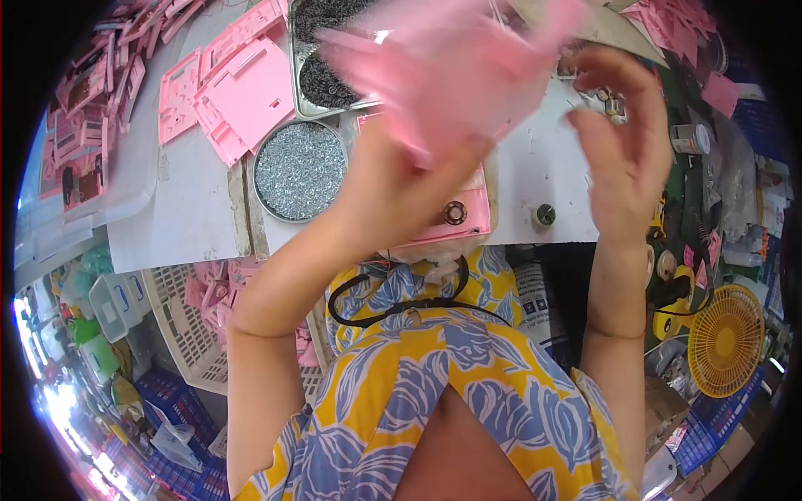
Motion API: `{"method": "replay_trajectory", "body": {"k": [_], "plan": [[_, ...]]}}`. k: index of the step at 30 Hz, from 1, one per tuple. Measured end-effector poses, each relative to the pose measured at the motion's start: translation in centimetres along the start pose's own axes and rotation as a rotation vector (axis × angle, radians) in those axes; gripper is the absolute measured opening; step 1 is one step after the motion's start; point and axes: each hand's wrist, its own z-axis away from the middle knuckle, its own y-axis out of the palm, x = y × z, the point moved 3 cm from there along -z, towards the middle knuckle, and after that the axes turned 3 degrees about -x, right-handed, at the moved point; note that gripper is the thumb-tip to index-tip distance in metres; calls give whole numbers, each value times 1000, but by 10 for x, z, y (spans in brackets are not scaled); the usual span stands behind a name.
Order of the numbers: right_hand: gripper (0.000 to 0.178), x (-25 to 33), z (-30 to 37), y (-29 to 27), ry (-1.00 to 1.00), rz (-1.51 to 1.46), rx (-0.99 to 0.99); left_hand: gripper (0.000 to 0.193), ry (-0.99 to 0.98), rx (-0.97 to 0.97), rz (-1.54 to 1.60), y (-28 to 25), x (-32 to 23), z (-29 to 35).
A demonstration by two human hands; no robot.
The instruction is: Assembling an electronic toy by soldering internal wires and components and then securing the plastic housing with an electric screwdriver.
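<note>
My left hand (388, 188) is closed on the lower edge of a pink plastic casing panel (468, 79), lifted above the table and smeared by motion. To its right, my right hand (622, 142) is raised with its fingers curved and apart, holding nothing I can see. Beneath my left hand lies another pink casing part (474, 219), mostly covered by the hand and the raised panel. A small dark ring-shaped piece (455, 213) rests on it. Just left of my left forearm stands a round tray (259, 188) full of small silver screws or pins.
A metal tray (294, 83) of dark springs or small coils is at the back. Flat pink panels (251, 104) lie left of it, with more heaped at the far left. A small green spool (545, 215) stands near the front edge. A yellow fan (725, 341) is at right.
</note>
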Motion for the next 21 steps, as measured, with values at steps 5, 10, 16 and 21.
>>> {"method": "replay_trajectory", "body": {"k": [5, 10, 16, 21], "plan": [[56, -27, 27, 17, 216, -204, 12, 53, -321, -146, 455, -28, 3, 13], [62, -60, 82, 11, 459, 128, 50, 86, -329, -155, -95, -22, 35, 46], [62, -69, 87, 25, 331, 486, 254, 88, -255, -107, -486, -21, 45, 64], [65, -72, 74, 29, 260, 560, 402, 79, -319, -224, -330, -21, 49, 82]]}}
